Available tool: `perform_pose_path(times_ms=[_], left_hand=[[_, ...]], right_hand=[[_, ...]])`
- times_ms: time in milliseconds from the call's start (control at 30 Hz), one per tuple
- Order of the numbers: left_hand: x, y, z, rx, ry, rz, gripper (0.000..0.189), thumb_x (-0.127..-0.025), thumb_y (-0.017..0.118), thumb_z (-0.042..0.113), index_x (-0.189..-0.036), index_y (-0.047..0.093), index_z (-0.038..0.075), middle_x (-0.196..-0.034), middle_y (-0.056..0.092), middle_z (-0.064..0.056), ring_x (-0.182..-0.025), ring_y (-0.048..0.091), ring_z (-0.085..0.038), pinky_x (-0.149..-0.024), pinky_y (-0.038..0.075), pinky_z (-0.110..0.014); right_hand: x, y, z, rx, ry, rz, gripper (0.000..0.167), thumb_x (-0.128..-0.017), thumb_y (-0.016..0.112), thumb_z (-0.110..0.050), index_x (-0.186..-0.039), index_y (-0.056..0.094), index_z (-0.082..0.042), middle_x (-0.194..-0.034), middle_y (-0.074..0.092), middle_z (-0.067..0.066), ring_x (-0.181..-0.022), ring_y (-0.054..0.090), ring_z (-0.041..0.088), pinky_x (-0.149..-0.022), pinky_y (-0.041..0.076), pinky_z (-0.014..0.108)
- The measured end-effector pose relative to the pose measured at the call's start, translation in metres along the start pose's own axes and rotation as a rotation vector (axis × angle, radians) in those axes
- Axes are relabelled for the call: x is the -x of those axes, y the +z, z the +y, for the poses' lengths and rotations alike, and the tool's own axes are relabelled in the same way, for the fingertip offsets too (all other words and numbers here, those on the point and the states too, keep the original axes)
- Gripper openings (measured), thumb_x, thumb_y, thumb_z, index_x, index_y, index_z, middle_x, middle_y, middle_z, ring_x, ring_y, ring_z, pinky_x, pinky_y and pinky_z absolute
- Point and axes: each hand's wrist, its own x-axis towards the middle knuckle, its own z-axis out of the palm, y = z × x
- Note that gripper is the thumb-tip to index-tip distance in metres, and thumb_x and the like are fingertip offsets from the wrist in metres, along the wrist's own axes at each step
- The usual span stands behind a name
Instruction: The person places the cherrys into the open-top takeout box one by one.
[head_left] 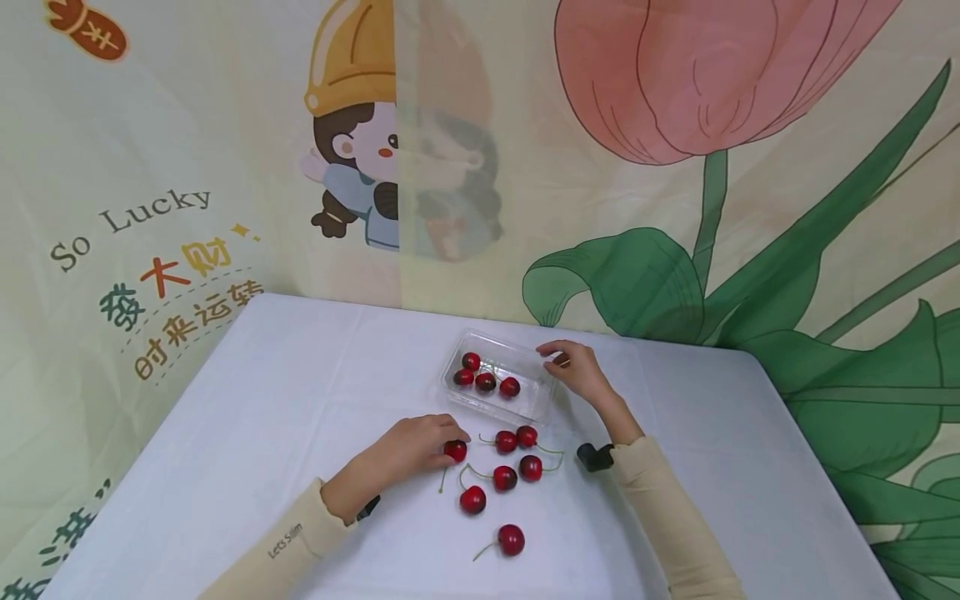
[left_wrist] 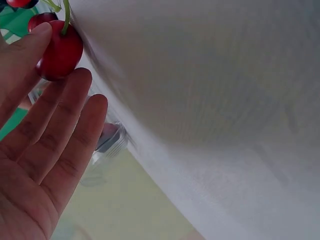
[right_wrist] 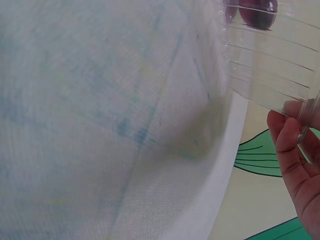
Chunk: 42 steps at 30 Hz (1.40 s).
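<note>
My left hand (head_left: 411, 446) pinches a dark red cherry (left_wrist: 62, 52) between thumb and fingers, close over the white table, its green stem sticking out. In the head view this cherry (head_left: 454, 452) partly hides behind the fingertips. A clear plastic box (head_left: 480, 407) stands just beyond, with several cherries lying toward its left side. At the box's right end, my right hand (head_left: 581, 372) grips the rim between thumb and fingers, as the right wrist view shows at the box's ribbed wall (right_wrist: 275, 62).
Several loose cherries with stems lie in front of the box, among them a pair (head_left: 516, 438) near its front wall. One cherry (head_left: 511, 540) lies apart, nearest the person. Behind the white-covered table (head_left: 360, 358) hangs a printed cloth (head_left: 465, 283).
</note>
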Motion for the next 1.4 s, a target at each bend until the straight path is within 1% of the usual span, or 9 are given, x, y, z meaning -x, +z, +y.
perform_pose_path(times_ms=[233, 367, 533, 667, 867, 1067, 1200, 1300, 1400], left_hand=[[0.001, -0.002, 0.001, -0.002, 0.001, -0.007, 0.028, -0.083, 0.078, 0.017, -0.110, 0.072, 0.010, -0.101, 0.067, -0.002, -0.089, 0.063, -0.014, -0.076, 0.055, -0.027], [0.002, -0.005, 0.003, -0.011, 0.009, 0.007, 0.028, -0.083, 0.078, 0.017, -0.110, 0.072, 0.010, -0.100, 0.066, -0.002, -0.089, 0.063, -0.014, -0.075, 0.055, -0.027], [0.002, -0.016, 0.003, -0.027, 0.037, 0.074, 0.029, -0.082, 0.079, 0.016, -0.110, 0.072, 0.009, -0.100, 0.066, -0.003, -0.089, 0.064, -0.014, -0.076, 0.056, -0.027], [-0.002, -0.026, 0.002, -0.032, 0.053, 0.140, 0.031, -0.081, 0.080, 0.017, -0.110, 0.071, 0.009, -0.102, 0.067, -0.004, -0.091, 0.065, -0.015, -0.078, 0.056, -0.027], [-0.014, -0.040, 0.003, -0.004, 0.057, 0.203, 0.035, -0.082, 0.079, 0.018, -0.115, 0.070, 0.009, -0.106, 0.067, -0.005, -0.095, 0.066, -0.017, -0.080, 0.057, -0.029], [-0.030, -0.050, 0.005, 0.052, 0.048, 0.231, 0.036, -0.084, 0.077, 0.018, -0.118, 0.069, 0.009, -0.111, 0.067, -0.007, -0.102, 0.065, -0.020, -0.086, 0.055, -0.032], [-0.044, -0.051, 0.002, 0.082, 0.051, 0.254, 0.034, -0.086, 0.076, 0.017, -0.117, 0.069, 0.007, -0.110, 0.067, -0.007, -0.099, 0.065, -0.020, -0.086, 0.055, -0.032], [-0.054, -0.049, -0.003, 0.113, 0.048, 0.268, 0.033, -0.086, 0.075, 0.016, -0.116, 0.068, 0.006, -0.108, 0.066, -0.007, -0.096, 0.064, -0.021, -0.085, 0.055, -0.032], [-0.063, -0.045, -0.009, 0.138, 0.037, 0.268, 0.033, -0.086, 0.075, 0.016, -0.117, 0.067, 0.005, -0.109, 0.066, -0.008, -0.097, 0.064, -0.021, -0.086, 0.054, -0.032]], right_hand=[[0.001, 0.000, 0.000, -0.001, -0.011, 0.004, 0.026, -0.089, 0.066, 0.003, -0.115, 0.067, 0.003, -0.112, 0.068, 0.020, -0.094, 0.065, 0.032, -0.082, 0.056, 0.043], [0.001, 0.000, 0.000, -0.001, -0.013, 0.003, 0.026, -0.089, 0.066, 0.003, -0.115, 0.067, 0.003, -0.113, 0.067, 0.020, -0.094, 0.065, 0.033, -0.082, 0.056, 0.043], [0.001, -0.002, 0.000, -0.002, -0.004, 0.004, 0.026, -0.089, 0.066, 0.003, -0.115, 0.067, 0.003, -0.113, 0.067, 0.020, -0.094, 0.065, 0.033, -0.082, 0.056, 0.044], [0.000, -0.003, 0.000, 0.008, 0.007, -0.005, 0.027, -0.090, 0.065, 0.003, -0.117, 0.066, 0.003, -0.114, 0.067, 0.020, -0.096, 0.064, 0.033, -0.083, 0.056, 0.043], [-0.001, -0.005, 0.002, 0.011, 0.004, -0.002, 0.027, -0.090, 0.065, 0.003, -0.116, 0.066, 0.003, -0.114, 0.067, 0.020, -0.096, 0.064, 0.033, -0.084, 0.056, 0.044], [-0.001, -0.004, 0.002, 0.005, 0.013, -0.001, 0.027, -0.090, 0.065, 0.003, -0.116, 0.067, 0.003, -0.114, 0.067, 0.020, -0.096, 0.064, 0.032, -0.084, 0.056, 0.043], [-0.001, -0.003, 0.002, 0.006, 0.002, 0.001, 0.026, -0.090, 0.065, 0.003, -0.116, 0.067, 0.003, -0.114, 0.067, 0.020, -0.095, 0.064, 0.032, -0.083, 0.056, 0.043], [0.001, -0.002, 0.002, -0.004, -0.007, 0.003, 0.026, -0.089, 0.065, 0.004, -0.115, 0.067, 0.004, -0.113, 0.067, 0.020, -0.095, 0.064, 0.032, -0.083, 0.056, 0.044], [0.002, 0.000, 0.000, -0.013, -0.015, 0.004, 0.026, -0.089, 0.066, 0.004, -0.114, 0.067, 0.003, -0.113, 0.068, 0.020, -0.094, 0.065, 0.032, -0.083, 0.056, 0.044]])
